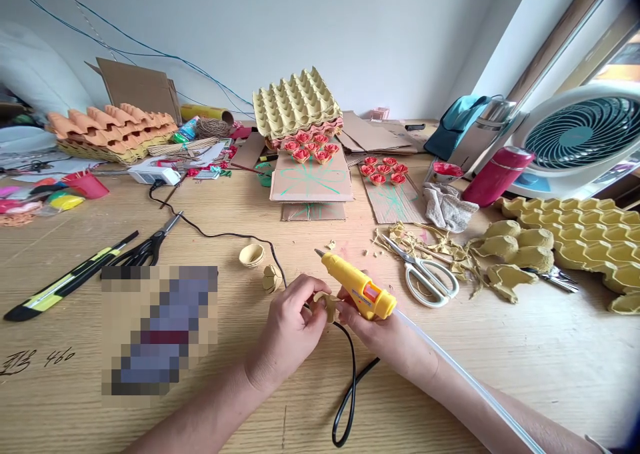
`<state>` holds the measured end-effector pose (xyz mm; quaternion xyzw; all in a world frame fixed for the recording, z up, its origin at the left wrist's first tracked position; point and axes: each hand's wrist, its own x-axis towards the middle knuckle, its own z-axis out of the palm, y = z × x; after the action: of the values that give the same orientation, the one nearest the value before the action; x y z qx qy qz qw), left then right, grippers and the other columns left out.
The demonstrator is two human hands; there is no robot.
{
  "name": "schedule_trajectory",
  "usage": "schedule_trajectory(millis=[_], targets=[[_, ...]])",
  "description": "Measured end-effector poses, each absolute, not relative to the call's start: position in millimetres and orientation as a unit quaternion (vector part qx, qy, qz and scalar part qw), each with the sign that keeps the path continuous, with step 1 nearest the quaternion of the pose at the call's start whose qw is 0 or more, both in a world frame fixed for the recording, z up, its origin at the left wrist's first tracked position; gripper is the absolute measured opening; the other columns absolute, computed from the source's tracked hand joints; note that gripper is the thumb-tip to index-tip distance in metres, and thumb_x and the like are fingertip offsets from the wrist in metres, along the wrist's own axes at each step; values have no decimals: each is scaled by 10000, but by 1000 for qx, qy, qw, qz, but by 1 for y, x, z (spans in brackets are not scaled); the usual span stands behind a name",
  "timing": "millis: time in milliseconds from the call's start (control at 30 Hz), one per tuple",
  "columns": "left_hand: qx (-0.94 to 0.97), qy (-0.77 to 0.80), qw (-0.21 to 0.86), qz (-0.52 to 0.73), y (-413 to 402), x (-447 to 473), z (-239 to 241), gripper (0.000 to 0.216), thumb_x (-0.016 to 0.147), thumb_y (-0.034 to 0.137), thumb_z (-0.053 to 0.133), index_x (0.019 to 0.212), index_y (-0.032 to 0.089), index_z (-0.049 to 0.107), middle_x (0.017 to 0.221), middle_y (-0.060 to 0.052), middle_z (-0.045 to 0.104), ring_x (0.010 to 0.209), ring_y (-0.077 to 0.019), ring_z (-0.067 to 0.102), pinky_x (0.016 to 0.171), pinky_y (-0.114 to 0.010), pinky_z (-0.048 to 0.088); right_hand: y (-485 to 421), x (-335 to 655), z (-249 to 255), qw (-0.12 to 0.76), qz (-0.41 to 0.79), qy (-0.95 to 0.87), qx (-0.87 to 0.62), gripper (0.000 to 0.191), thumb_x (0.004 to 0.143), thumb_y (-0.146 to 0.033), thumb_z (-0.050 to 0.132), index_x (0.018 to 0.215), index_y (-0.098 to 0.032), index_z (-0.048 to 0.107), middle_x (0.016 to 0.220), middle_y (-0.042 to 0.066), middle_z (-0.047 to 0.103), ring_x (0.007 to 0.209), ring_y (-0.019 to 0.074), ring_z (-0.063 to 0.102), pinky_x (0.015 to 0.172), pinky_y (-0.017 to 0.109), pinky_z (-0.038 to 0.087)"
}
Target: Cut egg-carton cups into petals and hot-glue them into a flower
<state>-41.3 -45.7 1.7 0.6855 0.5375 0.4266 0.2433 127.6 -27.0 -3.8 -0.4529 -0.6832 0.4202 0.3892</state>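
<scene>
My left hand (293, 317) pinches a small tan piece of egg carton (327, 305) between thumb and fingers. In my right hand (373, 327) is a yellow hot glue gun (357, 286), its nozzle pointing up and to the left, with a long clear glue stick (465, 377) sticking out of its back. My right thumb and fingertip also touch the carton piece. Just beyond my hands stand a stack of small carton cups (251, 255) and a carton flower shape (272, 279). The glue gun's black cord (353, 367) loops below my hands.
White-handled scissors (430, 281) and carton scraps (445, 251) lie right, beside egg trays (585, 241). Black scissors (145, 244) and a utility knife (70, 277) lie left. Red flowers sit on cardboard (313, 181) at the back. A pink bottle (499, 176) and fan (575, 137) stand right.
</scene>
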Motion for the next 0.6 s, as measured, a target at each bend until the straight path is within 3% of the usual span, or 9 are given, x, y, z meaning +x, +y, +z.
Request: schedule_trajectory(millis=[133,300,433,600], targets=[[660,531,309,431,-46,-40,5,51,898,183,567,860,195,600,777,-12,624,672,-135,604,537,-202,485,-25,128,-5,397,418,-676,-459,104,857,-291,622,793,-233,565,732,-20,606,666,143,558,635,276,487],[609,480,472,419,-48,-43,6,256,953,415,566,1077,192,589,908,-52,625,703,-156,624,406,-177,489,-19,130,-2,408,452,-626,-487,83,812,-295,620,795,-233,567,671,-28,588,602,135,550,567,267,467],[612,457,483,428,-46,-46,4,240,946,384,588,1086,192,625,1033,-70,590,788,-156,610,440,-170,528,-19,130,0,408,439,-646,-473,96,805,-279,615,753,-241,543,652,-34,559,601,136,532,572,275,468],[592,424,536,426,-41,-49,6,160,894,321,643,967,179,630,978,-46,555,777,-149,587,444,-177,548,-20,132,3,390,454,-642,-479,61,791,-236,593,756,-235,543,661,-33,567,601,132,530,570,275,463]])
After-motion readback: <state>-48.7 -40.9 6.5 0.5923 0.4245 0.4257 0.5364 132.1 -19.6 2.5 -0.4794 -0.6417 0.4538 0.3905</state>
